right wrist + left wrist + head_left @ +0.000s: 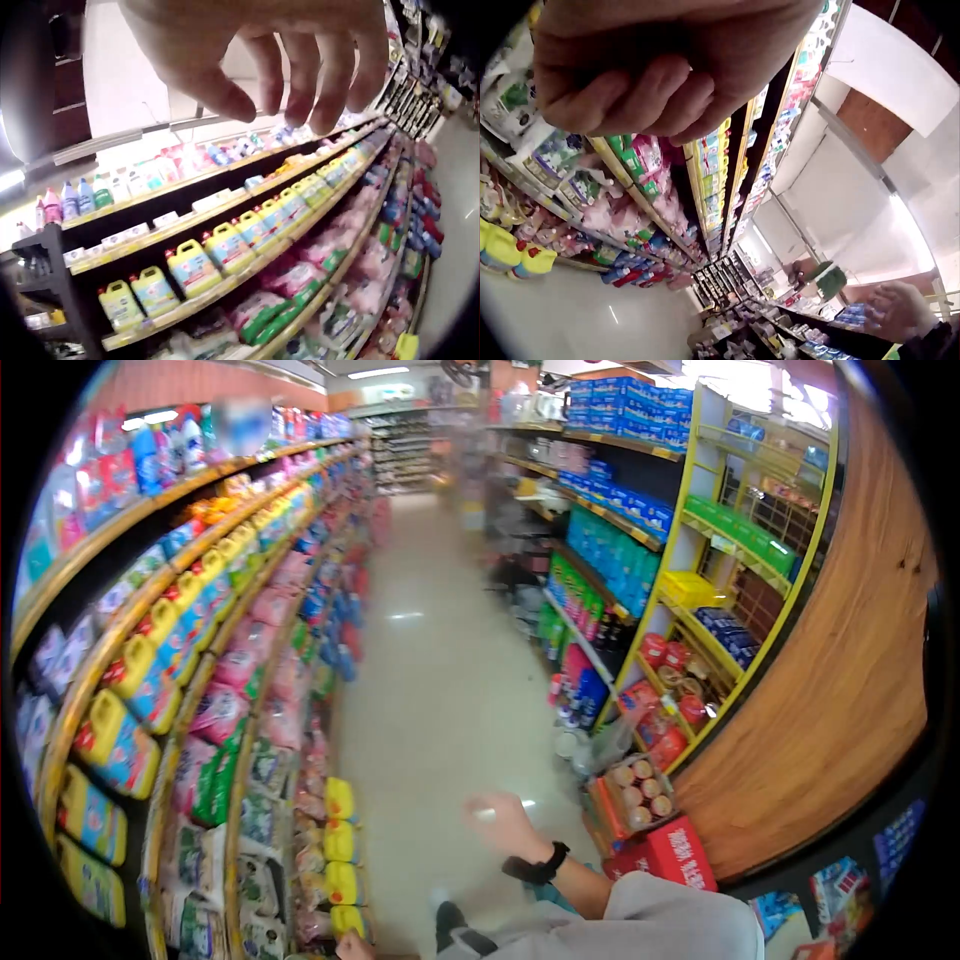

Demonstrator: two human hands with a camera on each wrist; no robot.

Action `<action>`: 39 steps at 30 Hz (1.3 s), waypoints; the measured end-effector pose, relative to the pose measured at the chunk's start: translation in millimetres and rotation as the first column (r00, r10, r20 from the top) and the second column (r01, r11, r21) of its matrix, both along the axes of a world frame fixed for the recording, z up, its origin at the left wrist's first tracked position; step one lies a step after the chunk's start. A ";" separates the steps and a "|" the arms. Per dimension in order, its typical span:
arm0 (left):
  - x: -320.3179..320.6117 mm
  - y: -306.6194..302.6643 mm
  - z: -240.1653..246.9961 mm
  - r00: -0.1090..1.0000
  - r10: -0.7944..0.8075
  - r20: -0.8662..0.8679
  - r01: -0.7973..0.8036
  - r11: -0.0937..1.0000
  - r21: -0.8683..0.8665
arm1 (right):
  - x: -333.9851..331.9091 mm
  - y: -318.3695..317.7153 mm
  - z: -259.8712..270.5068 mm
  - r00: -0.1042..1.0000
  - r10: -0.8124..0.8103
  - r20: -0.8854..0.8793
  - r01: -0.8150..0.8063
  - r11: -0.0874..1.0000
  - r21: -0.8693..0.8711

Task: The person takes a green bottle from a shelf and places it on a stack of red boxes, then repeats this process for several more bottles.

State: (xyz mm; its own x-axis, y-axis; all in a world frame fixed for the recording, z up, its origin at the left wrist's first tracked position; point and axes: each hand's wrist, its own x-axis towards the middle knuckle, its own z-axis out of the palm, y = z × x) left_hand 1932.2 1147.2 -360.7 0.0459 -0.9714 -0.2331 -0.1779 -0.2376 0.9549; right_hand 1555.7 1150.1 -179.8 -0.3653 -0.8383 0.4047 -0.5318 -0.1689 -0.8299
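My right hand [500,825], with a black band at its wrist, is held over the aisle floor, blurred. Its fingers [300,79] hang apart and slightly bent in the right wrist view, holding nothing. Low in the head view, my left hand [355,946] shows only in part, close to yellow bottles [342,840] at the foot of the left shelves. In the left wrist view the left hand [667,67] has its fingers curled toward the palm; no item is visible in it. Neither hand visibly touches the goods.
Shelves of yellow jugs [125,670] and pink packs [235,670] line the left side. Pale floor [420,660] runs down the aisle. On the right stand a yellow rack [690,460], a box of round-topped items [640,795], a red box [675,855] and a wooden panel [810,750].
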 end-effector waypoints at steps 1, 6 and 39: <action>-39.3 -23.3 48.5 0.981 0.184 -0.062 -0.184 0.983 -0.006 | -8.5 -13.7 16.7 0.998 -0.050 0.034 0.047 0.995 0.087; -87.3 -203.3 1.1 0.980 0.004 -0.199 -0.003 1.000 0.007 | -67.0 -108.5 28.0 0.979 -0.171 0.107 0.171 0.985 0.009; -695.6 -586.9 83.0 0.466 -0.884 -0.038 0.880 0.459 0.119 | -487.3 -240.0 -62.4 0.295 -0.896 0.332 0.942 0.331 0.054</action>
State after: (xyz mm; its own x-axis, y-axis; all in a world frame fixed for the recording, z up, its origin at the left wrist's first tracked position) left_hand 1236.6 560.3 -277.7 -0.8132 -0.4661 -0.3485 -0.3758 -0.0366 0.9260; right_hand 1068.4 910.1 -242.2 -0.9619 0.1703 0.2140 -0.1845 0.1739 -0.9673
